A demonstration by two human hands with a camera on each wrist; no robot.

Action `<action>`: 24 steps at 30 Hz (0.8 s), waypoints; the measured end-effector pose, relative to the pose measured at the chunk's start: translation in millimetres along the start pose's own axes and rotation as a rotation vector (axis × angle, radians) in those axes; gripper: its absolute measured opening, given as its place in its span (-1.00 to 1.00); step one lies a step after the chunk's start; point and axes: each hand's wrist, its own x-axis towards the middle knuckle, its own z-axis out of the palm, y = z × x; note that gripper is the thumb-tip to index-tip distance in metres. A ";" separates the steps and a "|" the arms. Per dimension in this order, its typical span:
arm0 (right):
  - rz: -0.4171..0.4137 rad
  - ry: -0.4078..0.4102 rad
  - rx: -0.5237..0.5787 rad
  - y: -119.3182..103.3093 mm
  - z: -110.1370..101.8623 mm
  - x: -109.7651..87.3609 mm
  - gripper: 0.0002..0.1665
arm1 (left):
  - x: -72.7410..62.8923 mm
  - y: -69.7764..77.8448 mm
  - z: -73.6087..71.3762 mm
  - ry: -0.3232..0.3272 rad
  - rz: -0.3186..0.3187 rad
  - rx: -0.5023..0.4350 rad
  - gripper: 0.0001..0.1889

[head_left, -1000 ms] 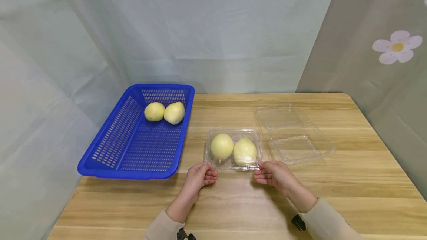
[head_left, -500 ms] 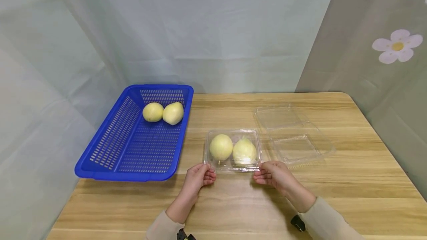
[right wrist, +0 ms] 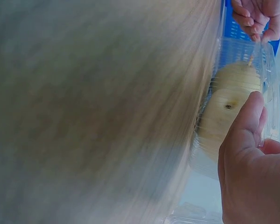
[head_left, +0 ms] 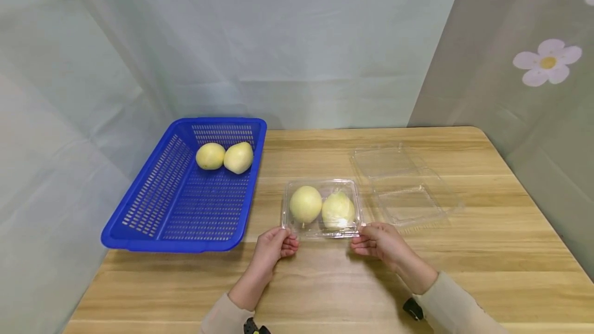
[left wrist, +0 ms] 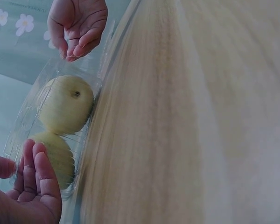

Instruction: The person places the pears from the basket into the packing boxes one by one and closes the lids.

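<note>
A clear plastic clamshell box (head_left: 320, 231) with its lid down lies on the wooden table in the head view. Inside it, two pale yellow pears sit side by side, a left pear (head_left: 306, 204) and a right pear (head_left: 338, 210). My left hand (head_left: 275, 245) pinches the box's near left corner between thumb and fingers. At the near right corner, my right hand (head_left: 381, 244) pinches the rim the same way. The right wrist view shows the right thumb (right wrist: 247, 114) along the box's near side, with the left hand (right wrist: 261, 18) at the far end.
To the left stands a blue perforated basket (head_left: 248, 200) with two more pears (head_left: 225, 157) at its back. An open clear clamshell box (head_left: 408, 205) lies on the table right of the filled one. Pale curtains (head_left: 320, 45) hang behind the table (head_left: 325, 298).
Both hands keep their pinch on the box's near corners. The head view has turned a little, so the scene sits slightly further left.
</note>
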 end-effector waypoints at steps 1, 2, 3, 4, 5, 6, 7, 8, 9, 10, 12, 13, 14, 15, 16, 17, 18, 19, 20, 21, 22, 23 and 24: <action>0.002 -0.001 -0.004 -0.7 0.1 -0.1 -0.86 | 0.1 0.1 0.0 0.000 0.001 0.000 -0.72; 0.003 -0.002 -0.009 -1.5 0.2 -0.3 -0.86 | 0.0 0.4 0.1 0.000 0.002 -0.001 -0.72; 0.007 0.000 -0.014 -1.8 0.2 -0.5 -0.86 | -0.2 0.5 0.1 0.000 0.001 0.000 -0.72; 0.011 0.002 -0.016 -1.9 0.1 -0.6 -0.86 | -0.4 0.5 0.1 -0.001 0.000 0.000 -0.72; 0.013 0.002 -0.019 -2.0 0.0 -0.8 -0.86 | -0.6 0.4 0.1 -0.001 -0.001 0.001 -0.72; 0.015 0.001 -0.022 -2.1 0.1 -1.1 -0.86 | -0.9 0.3 0.1 -0.001 -0.003 0.002 -0.72; 0.018 0.000 -0.024 -2.1 0.1 -1.4 -0.86 | -1.1 0.1 0.0 -0.002 -0.005 0.003 -0.72; 0.019 0.000 -0.023 -2.0 0.0 -1.6 -0.86 | -1.3 -0.1 -0.1 -0.003 -0.008 0.004 -0.71; 0.020 -0.001 -0.021 -1.6 -0.2 -1.6 -0.85 | -1.4 -0.5 -0.2 -0.003 -0.009 0.005 -0.72; 0.020 0.000 -0.016 -1.1 -0.3 -1.4 -0.86 | -1.1 -1.1 -0.3 -0.005 -0.011 0.006 -0.72; 0.019 -0.004 -0.013 -0.4 -0.9 -1.2 -0.85 | -0.3 -2.4 -0.5 -0.007 -0.010 0.008 -0.72; 0.017 -0.006 -0.012 0.1 -1.2 -0.9 -0.85 | 0.0 -3.0 -0.6 -0.007 -0.010 0.009 -0.72; 0.015 -0.007 -0.011 0.7 -1.5 -0.6 -0.85 | 0.1 -3.4 -0.7 -0.005 -0.009 0.010 -0.72; 0.015 -0.011 -0.012 1.2 -1.7 -0.2 -0.85 | 0.2 -3.8 -0.8 -0.002 -0.009 0.011 -0.72; 0.014 -0.013 -0.013 1.8 -1.7 0.1 -0.84 | 0.2 -4.2 -1.1 0.001 -0.008 0.012 -0.73; 0.013 -0.016 -0.017 2.3 -1.7 0.3 -0.84 | 0.2 -4.5 -1.4 0.003 -0.008 0.013 -0.73; 0.012 -0.015 -0.017 3.0 -1.6 0.6 -0.84 | 0.1 -4.6 -1.7 0.004 -0.008 0.012 -0.73; 0.012 -0.013 -0.019 3.4 -1.3 0.5 -0.84 | 0.0 -4.5 -1.9 0.004 -0.007 0.010 -0.74; 0.012 -0.009 -0.023 3.8 -1.0 0.4 -0.83 | 0.1 -4.5 -2.1 0.001 -0.005 0.007 -0.75; 0.010 -0.006 -0.026 3.9 -0.8 0.2 -0.83 | 0.1 -4.4 -2.1 -0.004 -0.003 0.005 -0.75; 0.010 0.003 -0.027 4.2 -0.9 0.1 -0.82 | 0.5 -4.4 -1.9 -0.009 -0.001 0.005 -0.75; 0.010 0.011 -0.029 4.3 -1.0 -0.2 -0.81 | 0.8 -4.3 -1.7 -0.016 0.000 0.004 -0.75; 0.009 0.018 -0.028 4.3 -0.9 -0.6 -0.80 | 1.1 -4.0 -1.4 -0.022 0.002 0.006 -0.75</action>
